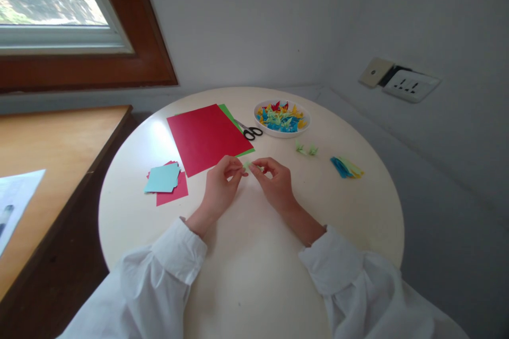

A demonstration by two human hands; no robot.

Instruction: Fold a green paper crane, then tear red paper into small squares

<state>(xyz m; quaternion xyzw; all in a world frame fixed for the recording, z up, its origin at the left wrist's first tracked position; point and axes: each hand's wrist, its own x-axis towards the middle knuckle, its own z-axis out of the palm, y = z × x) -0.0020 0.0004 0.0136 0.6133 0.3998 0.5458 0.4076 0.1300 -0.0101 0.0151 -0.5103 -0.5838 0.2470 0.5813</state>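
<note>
Between my two hands, over the middle of the round table, is a small piece of folded light green paper. My left hand pinches its left side, and my right hand pinches the right side. Fingers cover most of it, so its exact shape is hard to make out. Two small light green folded paper cranes stand on the table to the right, beyond my right hand. Farther back, a white dish holds many small folded paper pieces in blue, yellow, green and red.
A large red sheet lies over green paper at the back left, with black-handled scissors beside it. Small light blue squares rest on pink ones at left. Blue and yellow folded strips lie at right on the white round table.
</note>
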